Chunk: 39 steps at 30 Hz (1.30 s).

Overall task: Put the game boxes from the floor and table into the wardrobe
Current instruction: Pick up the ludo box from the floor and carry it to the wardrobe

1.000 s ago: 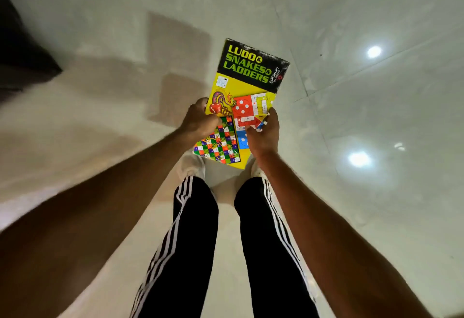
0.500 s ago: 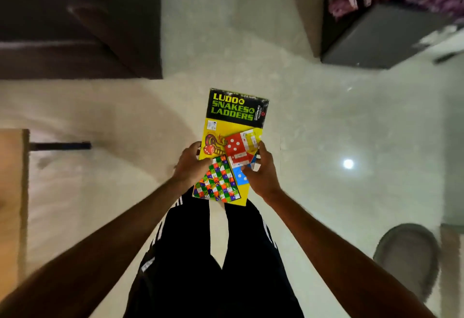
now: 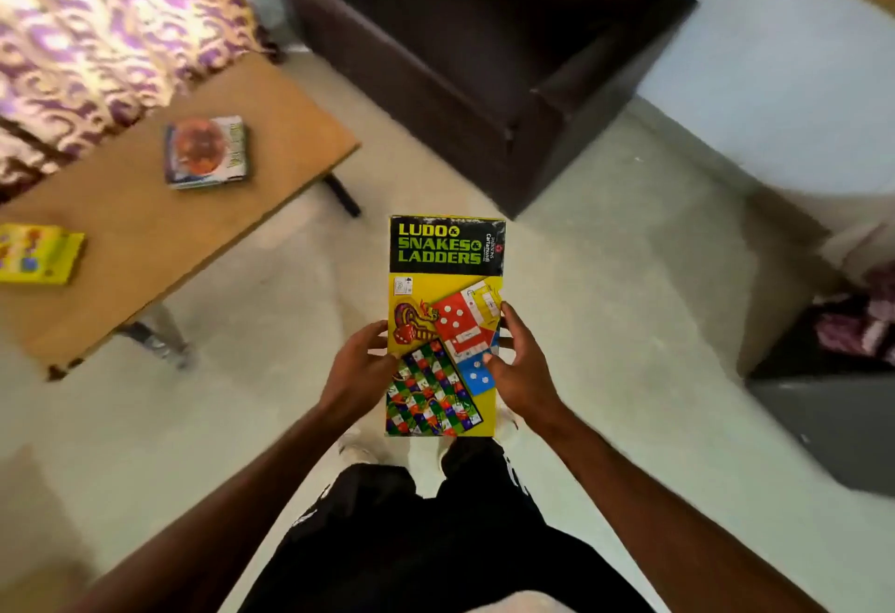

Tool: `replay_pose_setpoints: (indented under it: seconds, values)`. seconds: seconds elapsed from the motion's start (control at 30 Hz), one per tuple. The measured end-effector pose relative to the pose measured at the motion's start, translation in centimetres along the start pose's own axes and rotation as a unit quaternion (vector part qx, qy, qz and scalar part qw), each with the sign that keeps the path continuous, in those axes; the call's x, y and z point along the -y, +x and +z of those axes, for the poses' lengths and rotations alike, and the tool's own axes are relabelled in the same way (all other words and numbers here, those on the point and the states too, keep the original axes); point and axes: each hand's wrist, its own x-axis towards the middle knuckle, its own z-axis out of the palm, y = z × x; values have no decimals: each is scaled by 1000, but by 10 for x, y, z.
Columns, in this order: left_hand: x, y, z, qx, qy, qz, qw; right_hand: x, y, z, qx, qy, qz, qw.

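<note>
We see a yellow Ludo box point(image 3: 445, 322) with a black band lettered in lime green, a red die face with white dots, a blue square, and a green, red and white chequered board. The table point(image 3: 145, 234) is tan wood, carrying 1 yellow box point(image 3: 41, 254) and 1 blurred, perhaps orange-and-blue box point(image 3: 206, 152). The curtain point(image 3: 97, 21) swirls purple and cream; the armchair point(image 3: 484, 55) is dark brown.
</note>
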Motion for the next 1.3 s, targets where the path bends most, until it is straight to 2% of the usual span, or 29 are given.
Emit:
replay_pose_setpoints:
  seconds: [0.17,0.27,0.43,0.63,0.93,1.2,1.3]
  values:
    - [66,-44,-101,-106,-60,-1,993,65,-4,104,89,-26,-71,993]
    - [105,-75,-154,-173,-92,-28,980,98,-17,172,146,-55,-106,982]
    - [167,-125,-232,-299,-168,-75,936,153,-42,286,271,-94,-143,947]
    - [235,-168,-320,-414,-279,-122,858,207,-63,429,397,-151,-194,884]
    - [321,-191,-476,-522,-357,-183,753,276,-95,651,509,-208,-234,802]
    - [412,-225,-614,-621,-413,-195,637,339,-138,857,599,-280,-279,696]
    - [455,-240,-667,-634,-445,-196,601,359,-166,937,616,-278,-286,679]
